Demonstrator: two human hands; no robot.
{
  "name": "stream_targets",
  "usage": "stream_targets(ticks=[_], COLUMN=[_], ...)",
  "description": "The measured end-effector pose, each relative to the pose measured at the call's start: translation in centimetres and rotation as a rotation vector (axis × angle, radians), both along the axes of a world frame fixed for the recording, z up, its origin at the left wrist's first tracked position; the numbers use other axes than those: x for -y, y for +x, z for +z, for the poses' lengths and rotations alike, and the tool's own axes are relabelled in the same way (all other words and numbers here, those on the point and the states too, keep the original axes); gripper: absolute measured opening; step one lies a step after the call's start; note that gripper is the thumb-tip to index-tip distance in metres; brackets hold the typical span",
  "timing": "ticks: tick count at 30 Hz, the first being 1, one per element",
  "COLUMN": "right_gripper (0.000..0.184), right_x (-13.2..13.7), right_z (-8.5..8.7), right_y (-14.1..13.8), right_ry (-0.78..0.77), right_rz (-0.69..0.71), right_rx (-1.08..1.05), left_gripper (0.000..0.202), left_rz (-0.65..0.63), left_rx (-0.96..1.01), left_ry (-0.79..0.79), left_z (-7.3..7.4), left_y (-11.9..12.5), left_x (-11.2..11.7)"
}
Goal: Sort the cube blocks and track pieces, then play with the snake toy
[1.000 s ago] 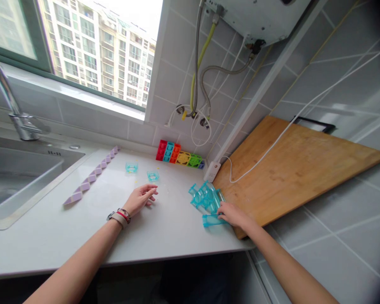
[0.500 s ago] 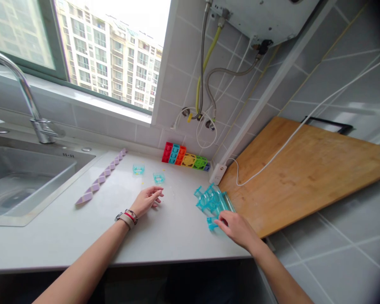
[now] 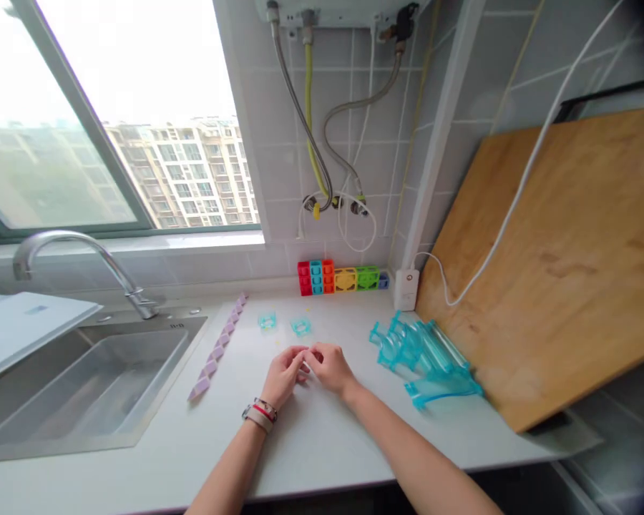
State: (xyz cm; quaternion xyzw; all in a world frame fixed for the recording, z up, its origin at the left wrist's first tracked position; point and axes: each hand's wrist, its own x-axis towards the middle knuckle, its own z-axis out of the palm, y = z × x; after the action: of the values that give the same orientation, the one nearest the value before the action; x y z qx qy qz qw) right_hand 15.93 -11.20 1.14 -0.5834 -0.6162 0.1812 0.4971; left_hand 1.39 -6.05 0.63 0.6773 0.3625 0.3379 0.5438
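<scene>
Over the white counter point(image 3: 333, 443), my left hand point(image 3: 285, 373) and my right hand point(image 3: 327, 366) meet at the fingertips. Both are closed in a pinch; anything between the fingers is too small or hidden to make out. Just beyond them lie two clear teal plastic pieces, one ring-like piece point(image 3: 301, 327) nearer my fingers and another ring-like piece point(image 3: 267, 321) to its left. Right of my hands is a pile of translucent teal plastic parts point(image 3: 408, 347), some tube-shaped, with a long teal part point(image 3: 445, 388) at its near side.
A lilac folded strip point(image 3: 217, 350) lies left, beside the sink point(image 3: 155, 422) and its faucet point(image 3: 112, 268). Colourful blocks point(image 3: 345, 279) stand in a row against the wall. A wooden board point(image 3: 558, 272) leans at right, near a white power strip point(image 3: 406, 290) and its cable.
My right hand has left the teal pile and moved left to meet my left hand. The camera view has turned, levelled and shifted.
</scene>
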Motion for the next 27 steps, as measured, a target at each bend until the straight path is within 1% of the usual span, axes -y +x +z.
stream_targets(ticks=[2,4,6,8,10,12,16,18,20,24,27], right_gripper=[0.027,0.027,0.027,0.026,0.026,0.026,0.024,0.025,0.026,0.024,0.024], right_x=[0.1,0.3,0.3,0.2,0.1,0.0,0.0,-0.1,-0.2,-0.3,-0.1], right_z=[-1.1,-1.7,-1.8,-1.6,-1.3,-1.1,-1.1,-1.1,-1.1,-1.1,-1.3], right_y=[0.1,0.3,0.4,0.3,0.2,0.1,0.3,0.5,0.6,0.6,0.4], right_ry=[-0.030,-0.050,-0.057,-0.046,-0.035,-0.038,-0.058,-0.073,-0.091,-0.115,-0.125], right_rz=[0.053,0.061,0.032,0.021,0.028,0.035,0.022,0.010,0.002,0.007,0.024], right_rx=[-0.079,-0.125,-0.158,-0.177,-0.173,-0.161,-0.140,-0.128,-0.118,-0.121,-0.126], left_gripper=[0.045,0.042,0.039,0.035,0.030,0.029,0.038,0.042,0.041,0.020,0.015], left_rz=[0.005,0.015,0.032,0.062,0.093,0.107,0.068,0.034,-0.012,-0.115,-0.143], left_rx=[-0.053,-0.110,-0.167,-0.223,-0.282,-0.350,-0.505,-0.585,-0.660,-0.762,-0.797], left_ry=[0.049,0.105,0.170,0.251,0.348,0.449,0.612,0.658,0.686,0.722,0.745], left_z=[0.0,-0.1,-0.2,-0.2,0.1,0.5,1.5,1.7,1.7,1.8,2.6], left_y=[0.1,0.2,0.2,0.2,0.3,0.4,0.9,1.2,1.4,1.7,1.5], left_x=[0.3,0.5,0.4,-0.2,-1.4,-3.0,-6.7,-8.4,-9.6,-11.1,-11.9])
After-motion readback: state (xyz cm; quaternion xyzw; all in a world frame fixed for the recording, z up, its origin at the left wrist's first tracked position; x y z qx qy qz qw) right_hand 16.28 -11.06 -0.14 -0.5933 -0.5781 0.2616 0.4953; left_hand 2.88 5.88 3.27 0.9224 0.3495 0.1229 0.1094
